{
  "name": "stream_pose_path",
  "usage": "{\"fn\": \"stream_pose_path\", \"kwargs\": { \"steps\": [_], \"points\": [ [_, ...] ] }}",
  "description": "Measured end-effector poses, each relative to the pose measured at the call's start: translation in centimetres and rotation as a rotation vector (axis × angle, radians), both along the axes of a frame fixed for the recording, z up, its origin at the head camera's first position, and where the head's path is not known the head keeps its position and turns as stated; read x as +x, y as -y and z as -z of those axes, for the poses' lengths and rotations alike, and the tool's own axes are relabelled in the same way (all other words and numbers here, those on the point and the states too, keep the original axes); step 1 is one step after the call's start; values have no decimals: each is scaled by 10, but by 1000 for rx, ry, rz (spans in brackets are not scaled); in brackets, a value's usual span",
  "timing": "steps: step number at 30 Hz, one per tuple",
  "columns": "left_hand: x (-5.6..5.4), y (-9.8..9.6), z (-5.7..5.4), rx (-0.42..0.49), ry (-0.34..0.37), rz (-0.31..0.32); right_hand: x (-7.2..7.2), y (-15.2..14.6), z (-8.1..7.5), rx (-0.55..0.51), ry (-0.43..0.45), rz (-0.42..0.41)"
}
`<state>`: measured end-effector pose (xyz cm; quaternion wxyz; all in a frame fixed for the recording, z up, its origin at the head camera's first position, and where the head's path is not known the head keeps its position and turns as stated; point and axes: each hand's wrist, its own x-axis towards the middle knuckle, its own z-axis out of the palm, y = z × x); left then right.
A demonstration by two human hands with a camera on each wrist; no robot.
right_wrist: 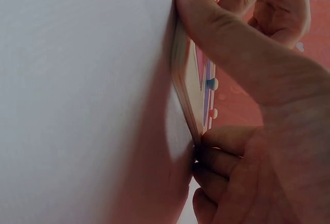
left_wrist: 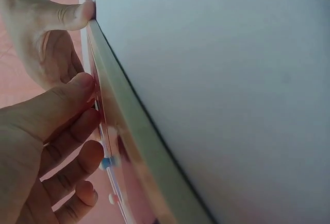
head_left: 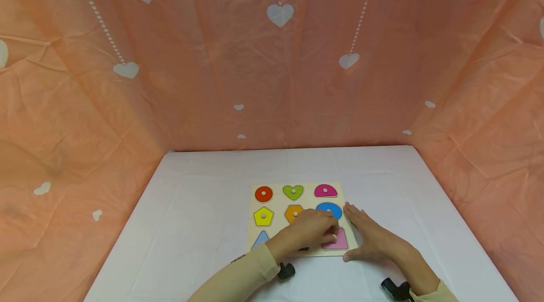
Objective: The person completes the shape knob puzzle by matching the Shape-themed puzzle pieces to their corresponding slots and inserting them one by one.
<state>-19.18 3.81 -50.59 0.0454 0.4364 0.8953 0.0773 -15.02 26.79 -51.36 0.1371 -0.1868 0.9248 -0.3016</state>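
A wooden knob puzzle board (head_left: 278, 198) lies flat on the white table, with coloured shapes in rows. My left hand (head_left: 308, 230) reaches across its lower right part, thumb and index finger pinching at the pink trapezoid piece (head_left: 338, 241); the fingers mostly cover its knob. My right hand (head_left: 374, 236) holds the board at its right side, thumb at the near corner and fingers along the right edge. In the right wrist view, the right thumb (right_wrist: 216, 26) touches the board's edge. Behind my left hand are the orange hexagon (head_left: 292, 211) and blue oval (head_left: 329, 208).
Further pieces on the board are a red circle (head_left: 264, 194), green heart (head_left: 293, 192), magenta semicircle (head_left: 325, 191), yellow pentagon (head_left: 263, 217) and blue triangle (head_left: 260, 238). A dark piece is mostly hidden under my left wrist. Orange heart-printed cloth (head_left: 289, 80) walls the table.
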Motion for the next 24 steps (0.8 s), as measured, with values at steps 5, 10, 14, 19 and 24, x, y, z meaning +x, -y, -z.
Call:
{"fn": "stream_pose_path", "kwargs": {
  "steps": [5,10,14,19,24],
  "points": [
    [1,-1,-1,-13,7,-7,0,-1,1,6,10,10],
    [1,0,-2,-5,43,-21,0,-1,2,5,-2,1],
    [0,3,-1,9,64,-34,0,-2,2,10,-6,1],
    [-2,12,0,21,61,-49,0,-1,2,13,-1,9],
    [-6,29,-3,40,13,-73,-2,0,2,17,1,12]
  ]
}}
